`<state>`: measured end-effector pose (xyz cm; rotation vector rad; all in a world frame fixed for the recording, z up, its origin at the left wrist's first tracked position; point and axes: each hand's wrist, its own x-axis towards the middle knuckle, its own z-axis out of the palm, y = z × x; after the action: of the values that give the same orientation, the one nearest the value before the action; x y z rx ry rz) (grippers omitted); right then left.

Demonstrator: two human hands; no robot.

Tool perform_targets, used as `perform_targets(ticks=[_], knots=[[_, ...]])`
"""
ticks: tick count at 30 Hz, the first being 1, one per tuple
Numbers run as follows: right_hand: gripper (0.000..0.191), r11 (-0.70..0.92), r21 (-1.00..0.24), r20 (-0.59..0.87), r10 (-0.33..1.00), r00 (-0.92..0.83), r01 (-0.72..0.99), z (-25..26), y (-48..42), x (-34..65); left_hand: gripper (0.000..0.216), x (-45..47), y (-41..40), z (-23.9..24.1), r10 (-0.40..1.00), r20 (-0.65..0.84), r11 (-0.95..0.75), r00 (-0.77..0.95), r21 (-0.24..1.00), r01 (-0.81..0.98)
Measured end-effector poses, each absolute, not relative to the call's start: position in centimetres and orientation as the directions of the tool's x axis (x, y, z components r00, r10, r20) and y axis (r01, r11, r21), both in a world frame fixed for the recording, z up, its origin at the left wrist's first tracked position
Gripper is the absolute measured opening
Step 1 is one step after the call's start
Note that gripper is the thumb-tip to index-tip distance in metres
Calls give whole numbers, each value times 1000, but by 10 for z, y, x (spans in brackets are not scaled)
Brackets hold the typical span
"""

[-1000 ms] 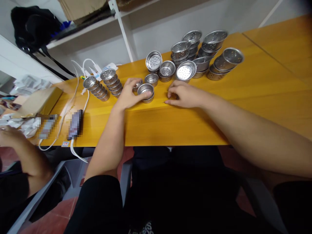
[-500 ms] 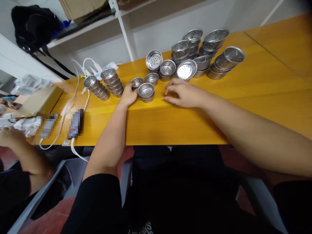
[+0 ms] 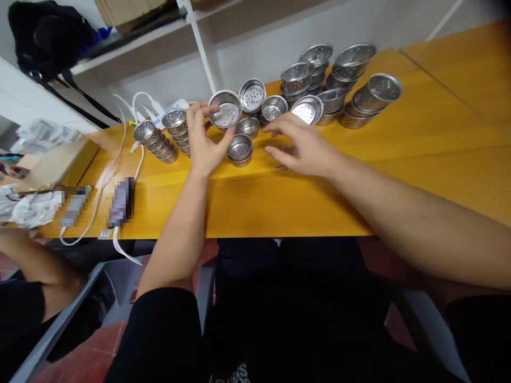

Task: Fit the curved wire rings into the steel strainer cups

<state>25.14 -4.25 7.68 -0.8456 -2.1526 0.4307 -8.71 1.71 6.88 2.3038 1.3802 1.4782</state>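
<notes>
My left hand (image 3: 205, 141) has its thumb and fingers around a perforated metal cup (image 3: 225, 111), which is raised and tilted so its holed bottom shows. Just below it, a small stack of cups (image 3: 239, 149) stands on the table, with a single low cup (image 3: 248, 127) behind. My right hand (image 3: 305, 143) hovers right of these, thumb and fingers apart, nothing visible between them. Beneath its palm lie thin metal pieces (image 3: 285, 153), partly hidden and too small to name. A tilted, shiny cup (image 3: 306, 111) stands just behind that hand.
Taller cup stacks (image 3: 355, 64) stand at the back right. Two leaning stacks (image 3: 157, 141) are on the left, near white cables (image 3: 138, 101). A phone (image 3: 121, 202) and a cardboard box (image 3: 64, 165) lie farther left. Another person's arm (image 3: 40, 260) is at the left edge.
My left hand has lifted the cup off the table, up and away from the small stack. My right hand's fingers have spread wider while staying in nearly the same place.
</notes>
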Motion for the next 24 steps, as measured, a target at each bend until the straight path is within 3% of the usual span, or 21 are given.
perform_targets(ticks=[4, 8, 14, 20, 24], knots=[[79, 725, -553, 572, 689, -445, 411, 83, -58, 239, 104, -55, -17, 82, 702, 661, -652, 265, 448, 612], [66, 717, -505, 569, 695, -439, 479, 79, -56, 238, 121, -35, -25, 77, 675, 630, -706, 383, 404, 581], [46, 774, -461, 640, 629, -442, 435, 70, -40, 248, 117, -38, -4, 59, 631, 613, -765, 475, 388, 515], [51, 788, -489, 680, 612, -403, 373, 65, -36, 247, 97, -44, -4, 64, 597, 563, -793, 571, 302, 529], [57, 771, -504, 646, 635, -422, 389, 68, -36, 249, 94, -43, -8, 70, 618, 546, -779, 565, 331, 532]])
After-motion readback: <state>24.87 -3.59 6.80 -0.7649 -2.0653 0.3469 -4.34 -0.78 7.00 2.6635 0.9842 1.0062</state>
